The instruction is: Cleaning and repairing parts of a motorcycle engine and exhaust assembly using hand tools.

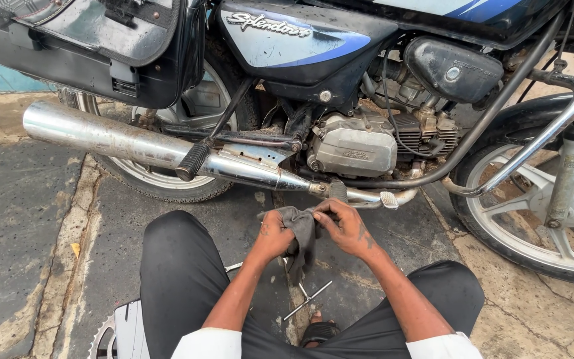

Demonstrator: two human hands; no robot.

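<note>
**Position.** The person squats on the paved ground [28, 219] beside a parked motorcycle, knees in black trousers [181, 266] spread apart.

**Near items.** A toothed sprocket [104, 340] lies at the lower left edge, partly out of view. A T-shaped wrench [308, 300] lies flat on the ground between the knees, just ahead of a sandalled foot [318, 330]. Neither hand touches it.

**Hands.** Both hands meet in front of the knees on a dark grey rag [303, 233].
- The left hand [272, 236] is closed around the rag's left part.
- The right hand [347, 226] pinches the rag's upper right edge, fingers curled.
- The rest of the rag hangs down between the wrists.

**Step in hand.** Judged from the grip, this is wiping: either the fingers are being cleaned or the rag is being gathered. Which of the two cannot be told.

**Requirement for further handling.** Both hands are occupied. One must release the rag before the wrench can be gripped.

**Beyond the hands.**
- The chrome exhaust pipe [121, 141] runs across just above the hands.
- A rubber footrest [192, 161] crosses it.
- A small pedal [388, 199] sits near the right hand, apart from it.
- Behind stands the grey engine [355, 149].
- The front wheel [539, 199] stands at the right.
</note>
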